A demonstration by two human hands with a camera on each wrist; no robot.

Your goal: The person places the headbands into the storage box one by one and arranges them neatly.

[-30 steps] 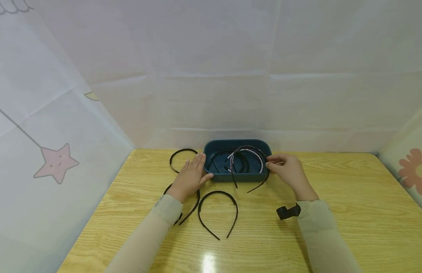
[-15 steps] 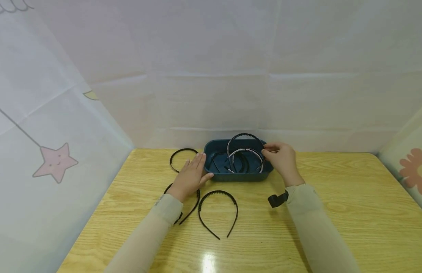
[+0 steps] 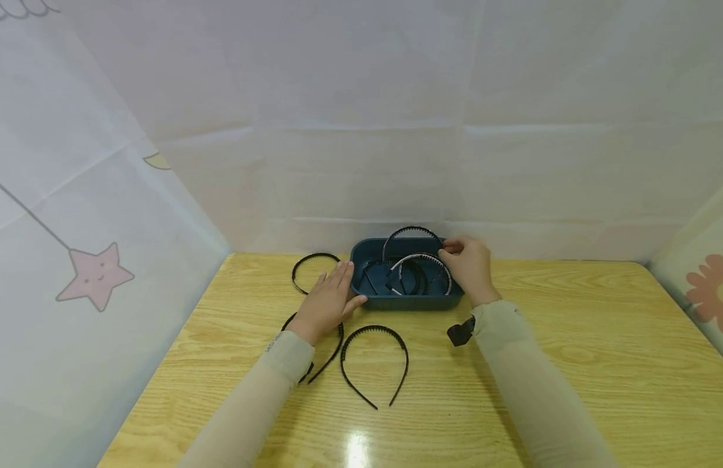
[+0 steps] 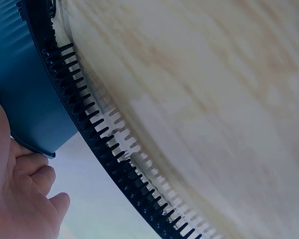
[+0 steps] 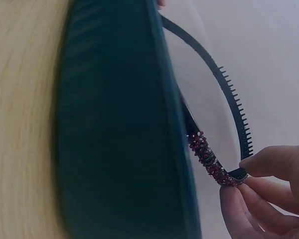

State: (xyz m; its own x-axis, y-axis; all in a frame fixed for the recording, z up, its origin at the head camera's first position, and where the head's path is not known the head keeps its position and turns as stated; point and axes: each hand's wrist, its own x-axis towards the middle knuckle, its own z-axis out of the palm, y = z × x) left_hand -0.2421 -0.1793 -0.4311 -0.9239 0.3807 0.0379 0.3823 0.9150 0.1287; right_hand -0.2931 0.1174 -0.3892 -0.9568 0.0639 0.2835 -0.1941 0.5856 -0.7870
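Note:
My right hand [image 3: 469, 266] pinches a black toothed headband [image 3: 412, 227] over the back right of a dark blue bin [image 3: 411, 303]. In the right wrist view, dark red and clear beads [image 5: 209, 159] cover part of this headband, with the thumb and fingers at its bend; the bin wall hides some of it. My left hand [image 3: 325, 305] rests against the bin's left end, fingers straight, thumb by the front corner. Inside the bin lie several headbands, one a pale toothed headband [image 3: 449, 279].
A black toothed headband [image 3: 373, 327] lies in front of the bin. Another dark headband [image 3: 341, 341] is partly under my left wrist, and a thin black headband [image 3: 294, 273] lies at the back left. Behind the wooden table [image 3: 572, 364] hangs a pale cloth [image 3: 361, 182].
My right hand has moved back and left, lifting the beaded headband from across the bin's front rim to over its back part. My left hand has stayed in place.

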